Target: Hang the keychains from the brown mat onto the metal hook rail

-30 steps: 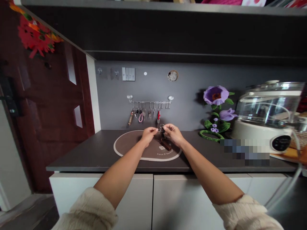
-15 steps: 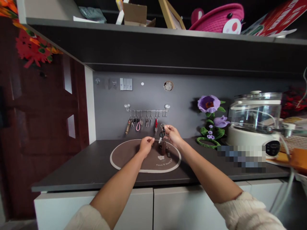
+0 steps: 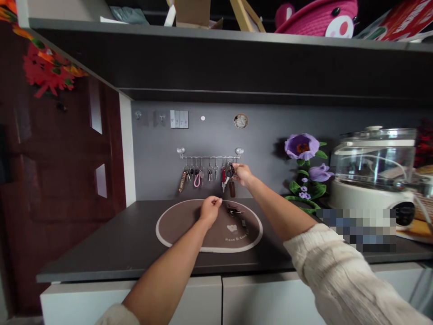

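Currently, the right hand (image 3: 242, 174) pinches the key bunch (image 3: 232, 188) above the curled-closed left hand (image 3: 210, 211).

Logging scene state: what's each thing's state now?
Black-and-silver keys with brown tag: hanging; hooking unclear
Right hand: closed on those keys
Brown oval white-rimmed mat: lying flat
Left hand: closed, over mat
Dark metal keys: lying on mat
Shiny hook rail: wall-mounted, loaded
White flat cabinet doors: shut
Clear-and-white appliance: lidded
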The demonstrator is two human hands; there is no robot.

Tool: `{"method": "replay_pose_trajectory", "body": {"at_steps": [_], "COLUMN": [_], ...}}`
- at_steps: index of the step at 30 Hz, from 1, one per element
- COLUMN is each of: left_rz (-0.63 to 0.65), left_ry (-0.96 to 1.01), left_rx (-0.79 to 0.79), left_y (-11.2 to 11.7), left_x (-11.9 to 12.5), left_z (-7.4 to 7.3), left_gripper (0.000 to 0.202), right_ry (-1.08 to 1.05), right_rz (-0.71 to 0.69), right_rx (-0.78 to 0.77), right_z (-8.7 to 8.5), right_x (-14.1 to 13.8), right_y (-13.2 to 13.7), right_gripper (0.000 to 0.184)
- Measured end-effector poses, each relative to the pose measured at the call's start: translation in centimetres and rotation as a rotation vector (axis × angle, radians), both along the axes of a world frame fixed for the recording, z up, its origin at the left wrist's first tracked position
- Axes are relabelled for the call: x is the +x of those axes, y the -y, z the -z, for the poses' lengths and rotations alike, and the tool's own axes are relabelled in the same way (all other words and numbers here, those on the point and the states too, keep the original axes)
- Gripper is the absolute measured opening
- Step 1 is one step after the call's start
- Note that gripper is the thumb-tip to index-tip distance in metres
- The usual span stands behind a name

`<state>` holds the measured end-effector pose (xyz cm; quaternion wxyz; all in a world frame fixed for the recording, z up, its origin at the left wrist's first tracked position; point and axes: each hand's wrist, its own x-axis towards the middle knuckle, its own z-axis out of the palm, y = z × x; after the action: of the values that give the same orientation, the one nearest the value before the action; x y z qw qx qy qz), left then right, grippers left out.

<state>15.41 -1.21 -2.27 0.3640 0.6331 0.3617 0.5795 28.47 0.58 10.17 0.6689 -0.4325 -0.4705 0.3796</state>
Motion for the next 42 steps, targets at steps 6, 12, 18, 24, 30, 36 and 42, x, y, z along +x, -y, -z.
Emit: {"method": "replay_pose_trajectory", "body": {"at_steps": [6, 12, 18, 24, 30, 36, 42], "left_rz": [-0.005, -0.012, -0.011, -0.011, -0.002, 0.009, 0.020], "left_ry": [-0.011, -0.008, -0.013, -0.018, -0.013, -0.021, -0.046], "left_rx": [0.002, -0.013, -0.029, -0.021, -0.026, -0.018, -0.006], "left_y": [-0.3, 0.0, 0.2, 0.2, 0.0, -0.1, 0.1], "left_x": [0.1, 0.1, 0.0, 0.0, 0.1, 0.1, -0.1], "left_z": [0.2, -0.2, -0.4, -0.3, -0.2, -0.1, -0.2], "left_gripper": [0.013, 0.012, 0.010, 0.010, 0.009, 0.009, 0.010], "right_ry": [-0.037, -0.060, -0.068, -0.040, -0.015, 0.013, 0.113], "right_rz": [0.127, 0.183, 0.201, 0.226, 0.217, 0.195, 0.283], "right_rx": [-0.047, -0.077, -0.093, -0.063, -0.019, 0.011, 0.053], "right_z": [-0.3, 0.5, 1.5, 2.3, 2.7, 3.0, 3.2], "right_x": [-0.6, -0.7, -0.2, 0.3, 0.5, 0.7, 1.1], "right_y": [-1.9, -3.4, -4.3, -4.8, -5.0, -4.6, -3.3], "right_gripper": [0.013, 0.014, 0.010, 0.012, 0.014, 0.009, 0.005]}}
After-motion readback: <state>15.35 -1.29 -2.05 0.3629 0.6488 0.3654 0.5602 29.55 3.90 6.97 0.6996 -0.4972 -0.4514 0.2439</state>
